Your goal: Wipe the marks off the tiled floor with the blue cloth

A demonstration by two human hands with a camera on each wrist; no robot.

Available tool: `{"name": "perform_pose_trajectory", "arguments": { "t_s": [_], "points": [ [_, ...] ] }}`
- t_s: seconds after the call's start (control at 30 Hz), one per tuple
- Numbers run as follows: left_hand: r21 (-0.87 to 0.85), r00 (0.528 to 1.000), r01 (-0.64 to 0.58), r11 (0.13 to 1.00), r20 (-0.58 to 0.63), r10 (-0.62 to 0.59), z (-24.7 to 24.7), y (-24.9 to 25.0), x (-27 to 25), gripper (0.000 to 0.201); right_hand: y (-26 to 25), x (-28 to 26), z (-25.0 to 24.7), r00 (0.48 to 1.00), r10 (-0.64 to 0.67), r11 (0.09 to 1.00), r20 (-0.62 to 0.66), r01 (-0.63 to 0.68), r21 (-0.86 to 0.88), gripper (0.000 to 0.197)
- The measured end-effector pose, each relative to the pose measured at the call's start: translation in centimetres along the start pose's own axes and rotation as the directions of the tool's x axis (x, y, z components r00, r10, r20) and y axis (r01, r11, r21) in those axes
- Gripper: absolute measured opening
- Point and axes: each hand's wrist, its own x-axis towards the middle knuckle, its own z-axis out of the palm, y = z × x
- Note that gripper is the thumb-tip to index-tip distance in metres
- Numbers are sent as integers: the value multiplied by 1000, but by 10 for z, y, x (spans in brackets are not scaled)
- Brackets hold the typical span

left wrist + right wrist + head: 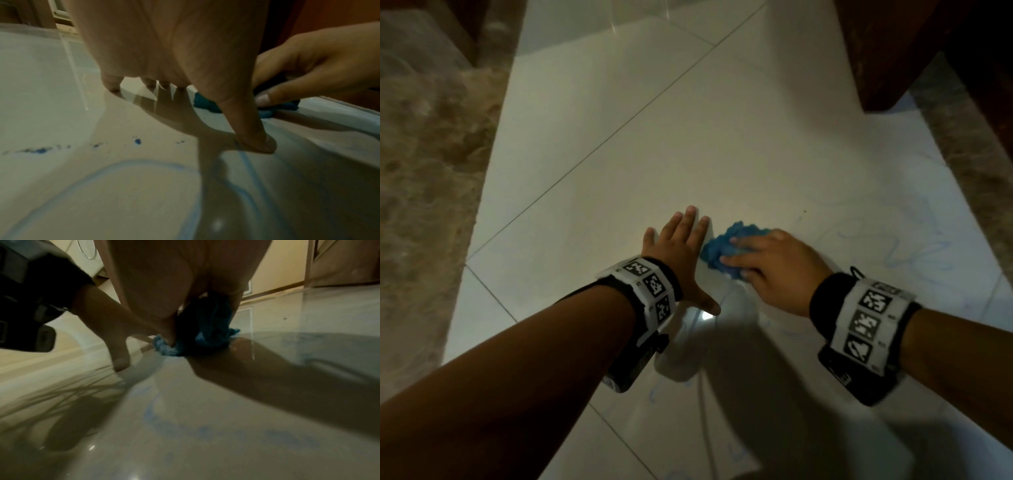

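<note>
Blue cloth [726, 248] is bunched into a wad on the glossy tiled floor [654, 144], mid-scene, just right of the left hand [681, 255]; looks soft, light and limp, so it will squash and spread under load rather than hold shape; best held from the top of the wad with fingers wrapped over it, pressing down so it doesn't slide free on the slick tile.

Right hand [774, 265] sits on the wad, fingers curled over its near side, thumb [168, 331] digging into the fabric from the left; wrist low, forearm coming in from near right.

Left hand flat on the tile as a brace, fingers straight and spread, thumb [252, 133] splayed toward the near side; fingertips touch the floor; holds nothing.

Blue marks [914, 253] remain right of the cloth, more scribble [115, 178] near the left wrist; judging by that, plenty left to wipe.
</note>
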Motion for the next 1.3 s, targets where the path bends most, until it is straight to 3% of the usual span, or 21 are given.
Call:
{"name": "perform_pose_trajectory", "arguments": {
  "t_s": [0.07,0.2,0.27,0.4,0.43,0.57,0.63,0.77,0.93,1.03,1.17,1.3],
  "points": [
    [-3,1000,-1,1000,5,1,-1,0,-1,144,2,0,-3,999,-34,999,18,34,-4,42],
    [-11,1000,-4,1000,-11,4,1,-2,0,145,35,19,-15,962,262,963,-74,-255,88,54],
    [-12,1000,-5,1000,-6,5,2,-3,1,146,24,19,-16,973,226,974,-57,-224,28,50],
    [8,1000,2,1000,4,-2,2,-2,2,145,-6,-3,-1,999,-50,999,16,50,2,42],
    [8,1000,3,1000,4,-3,1,-2,2,145,0,1,-4,999,-41,999,-5,42,34,40],
    [-12,1000,14,1000,8,-14,-4,-1,-1,144,32,21,-23,970,230,972,-78,-226,60,42],
    [-35,999,39,999,24,-39,-9,3,0,141,18,15,-24,978,202,979,-59,-201,11,42],
    [-24,999,37,999,-13,-38,-13,17,5,137,-11,-8,-15,998,2,1000,65,0,-30,42],
    [-55,998,-38,998,-56,35,-10,34,8,139,37,14,-31,969,240,964,-64,-231,129,37],
    [-56,997,-67,996,-31,65,-11,32,15,138,20,4,-26,977,210,977,-27,-209,35,39],
    [-7,997,-77,997,-26,77,-7,30,15,139,2,-8,-21,997,44,999,66,-43,-19,40],
    [-31,996,-73,997,-50,72,-7,29,17,143,46,20,-37,968,235,968,-83,-226,110,38]
  ]
}}
